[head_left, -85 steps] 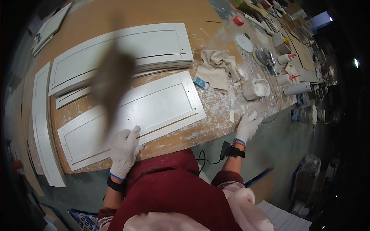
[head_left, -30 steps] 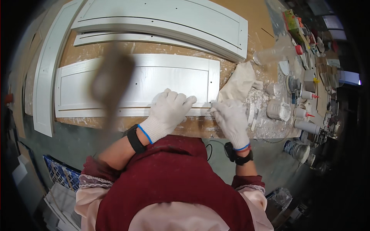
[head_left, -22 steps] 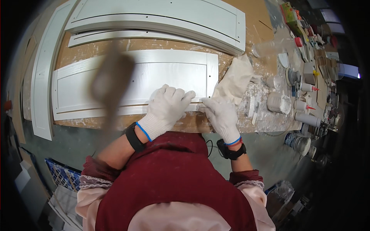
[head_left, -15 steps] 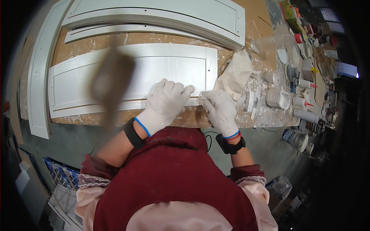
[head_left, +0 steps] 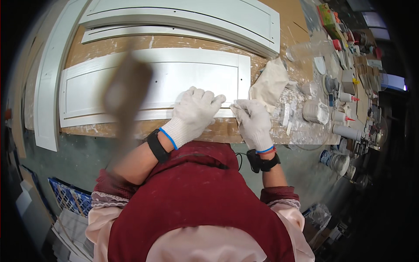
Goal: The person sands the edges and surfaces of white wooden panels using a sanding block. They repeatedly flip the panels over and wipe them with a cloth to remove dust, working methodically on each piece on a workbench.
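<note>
Since 2.8 s ago both hands are closing in on the near edge of the white cabinet door panel (head_left: 152, 85), lying flat on the workbench (head_left: 183, 43) at 11 o'clock; work is now concentrating on its lower right corner. Left hand (head_left: 194, 111), gloved, is pressing flat, fingers spread, holding nothing. Right hand (head_left: 253, 122), at 3 o'clock of it, is curling over the edge; any tool inside cannot be made out. A rag (head_left: 270, 83) is lying at 1 o'clock.

Left hand (head_left: 195, 109) gloved, flat, fingers spread; right hand (head_left: 252, 121) gloved, fingers curled; fingertips nearly meeting.
</note>
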`<act>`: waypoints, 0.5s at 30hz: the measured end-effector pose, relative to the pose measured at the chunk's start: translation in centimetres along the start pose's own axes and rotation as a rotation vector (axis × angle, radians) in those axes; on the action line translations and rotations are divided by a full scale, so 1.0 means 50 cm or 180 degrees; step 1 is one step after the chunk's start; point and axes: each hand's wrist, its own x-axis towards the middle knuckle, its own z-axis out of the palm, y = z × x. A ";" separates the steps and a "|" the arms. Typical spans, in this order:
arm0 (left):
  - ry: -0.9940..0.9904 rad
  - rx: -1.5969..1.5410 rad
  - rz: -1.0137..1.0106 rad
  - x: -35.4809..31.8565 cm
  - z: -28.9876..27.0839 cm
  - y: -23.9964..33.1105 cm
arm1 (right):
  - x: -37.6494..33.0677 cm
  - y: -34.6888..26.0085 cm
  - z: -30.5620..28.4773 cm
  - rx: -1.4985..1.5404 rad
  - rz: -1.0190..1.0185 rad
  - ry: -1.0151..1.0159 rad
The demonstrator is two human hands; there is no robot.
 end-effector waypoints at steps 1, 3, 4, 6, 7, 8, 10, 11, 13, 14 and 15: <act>0.0017 -0.0001 0.0007 -0.002 0.000 0.000 | -0.003 0.017 -0.008 -0.0088 -0.0321 -0.0027; 0.0054 -0.0027 0.0028 -0.001 0.005 0.001 | -0.002 0.019 -0.017 -0.0117 -0.0502 -0.0108; 0.0022 0.0003 0.0011 -0.001 0.004 0.000 | 0.004 0.010 -0.019 -0.0047 -0.0369 -0.0157; -0.0041 0.0050 -0.0006 -0.001 0.005 -0.002 | 0.008 0.009 -0.012 0.0097 0.0009 -0.0156; -0.0017 0.0009 0.0013 0.002 0.005 0.000 | 0.007 0.021 0.001 0.0177 0.0246 -0.0108; -0.0009 -0.0019 0.0007 0.000 0.004 0.000 | 0.009 0.023 0.014 0.0278 0.0471 -0.0081; -0.0015 -0.0040 0.0009 -0.008 0.004 -0.001 | 0.016 0.030 -0.009 0.0998 0.0817 -0.0524; -0.0004 -0.0029 0.0004 -0.012 0.004 -0.003 | 0.023 0.038 -0.028 0.1340 0.0964 -0.0752; -0.0022 0.0013 0.0047 -0.001 0.003 -0.002 | 0.014 0.089 -0.015 0.0722 0.0355 -0.0691; -0.0082 0.0064 0.0014 -0.001 0.005 -0.002 | 0.014 0.074 -0.018 0.0320 0.0020 -0.0582; -0.0162 0.0112 -0.0018 -0.003 0.008 -0.001 | 0.013 0.059 -0.019 -0.0068 -0.0302 -0.0476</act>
